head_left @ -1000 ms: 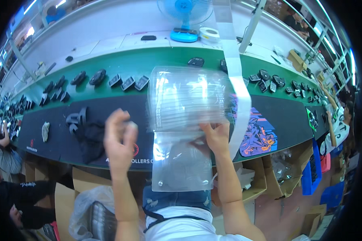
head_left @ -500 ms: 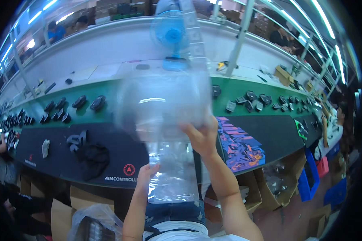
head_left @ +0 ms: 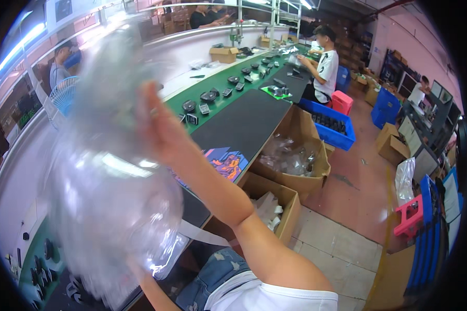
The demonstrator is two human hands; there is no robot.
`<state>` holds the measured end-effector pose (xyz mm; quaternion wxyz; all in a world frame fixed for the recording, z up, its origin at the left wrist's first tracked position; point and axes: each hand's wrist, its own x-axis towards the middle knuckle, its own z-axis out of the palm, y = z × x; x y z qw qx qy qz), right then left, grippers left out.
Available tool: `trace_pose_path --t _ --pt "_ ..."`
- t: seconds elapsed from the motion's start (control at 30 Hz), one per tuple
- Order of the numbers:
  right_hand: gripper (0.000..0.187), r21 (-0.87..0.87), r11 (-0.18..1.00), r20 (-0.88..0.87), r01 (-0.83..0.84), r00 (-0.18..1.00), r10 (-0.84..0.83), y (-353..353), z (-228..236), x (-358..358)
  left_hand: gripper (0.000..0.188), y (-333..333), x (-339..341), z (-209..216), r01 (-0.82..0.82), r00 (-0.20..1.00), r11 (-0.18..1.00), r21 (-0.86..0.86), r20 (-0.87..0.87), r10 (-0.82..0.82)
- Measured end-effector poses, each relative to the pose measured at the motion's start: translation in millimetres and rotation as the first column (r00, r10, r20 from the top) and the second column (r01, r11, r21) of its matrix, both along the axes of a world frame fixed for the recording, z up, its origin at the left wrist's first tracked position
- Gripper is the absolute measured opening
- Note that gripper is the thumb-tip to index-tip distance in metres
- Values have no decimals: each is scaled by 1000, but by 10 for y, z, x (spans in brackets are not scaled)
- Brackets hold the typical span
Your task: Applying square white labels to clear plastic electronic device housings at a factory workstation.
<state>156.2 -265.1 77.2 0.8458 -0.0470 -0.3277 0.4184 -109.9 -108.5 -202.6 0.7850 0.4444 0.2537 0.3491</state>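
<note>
A large, shiny mass of clear plastic packaging [head_left: 114, 192] fills the left of the view, smeared by motion, so its exact shape cannot be made out. My right hand [head_left: 163, 127] grips its upper right side, with the fingers pointing up and blurred. Low down, my left hand [head_left: 135, 269] is at the packaging's lower edge, its fingers mostly hidden behind the plastic. The packaging is held up over the near edge of the bench, in front of my body. A flat clear plastic part [head_left: 169, 255] hangs at its lower right, beside a pale strip [head_left: 205, 236].
Black devices [head_left: 209, 96] line the green bench mat [head_left: 176, 96]. A black mat with a colourful print [head_left: 225, 165] lies nearer. Below the bench edge stand a carton of clear plastic [head_left: 316, 179], another carton [head_left: 290, 220] and a blue crate [head_left: 342, 137]. A co-worker [head_left: 327, 70] works farther along.
The view has swung to the right, bringing the cartons, aisle and co-worker into clearer sight. The packaging and both hands now appear farther left, with my right hand higher in the picture.
</note>
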Motion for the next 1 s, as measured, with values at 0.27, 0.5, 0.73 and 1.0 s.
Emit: trace_pose_path --t 0.27,0.5,0.73,1.0 --pt "44 0 342 105 940 341 -934 -1611 -66 804 34 0 29 -72 26 999 998 57 28 -28" --pt "27 664 -534 494 523 -843 -212 -1733 -575 1505 31 113 -172 -69 -3 1000 997 77 -18 4" --pt "23 830 -62 557 555 -830 31 -1561 -2211 1298 32 31 -277 -21 -6 1000 1000 4 5 6" --pt "47 660 77 734 747 -663 147 -1815 -2591 1328 30 2 -272 19 -33 998 999 27 -60 35"
